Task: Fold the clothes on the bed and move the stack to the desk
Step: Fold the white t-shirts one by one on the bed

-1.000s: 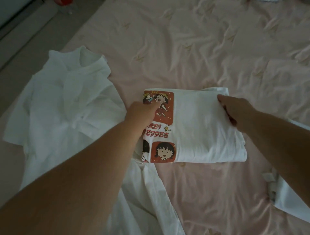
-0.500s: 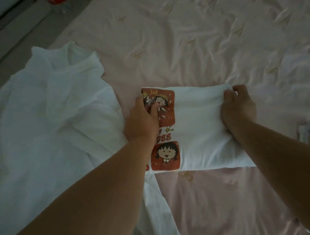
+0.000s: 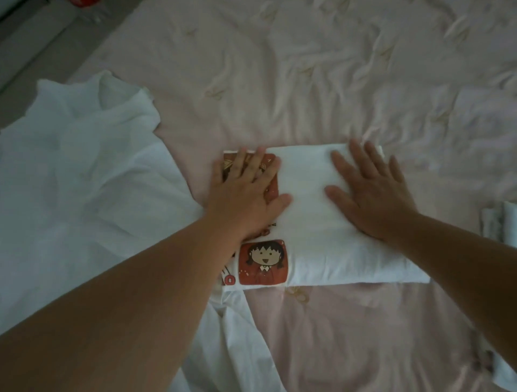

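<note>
A folded white T-shirt [image 3: 310,223] with red cartoon prints along its left side lies in the middle of the pink bed [image 3: 307,84]. My left hand [image 3: 246,193] presses flat on the printed part, fingers spread. My right hand [image 3: 369,190] lies flat on the plain white part, fingers straight and pointing away from me. An unfolded white shirt [image 3: 75,173] is spread out to the left, its hem running under my left forearm.
More white cloth [image 3: 503,229] shows at the right edge of the bed. The floor [image 3: 36,44] lies beyond the bed's left edge, with a red object [image 3: 84,2] at the top left corner. The pink cover is wrinkled.
Both hands let go of the T-shirt's far edge and opened out flat on top of it. The fold now lies closed and flattened.
</note>
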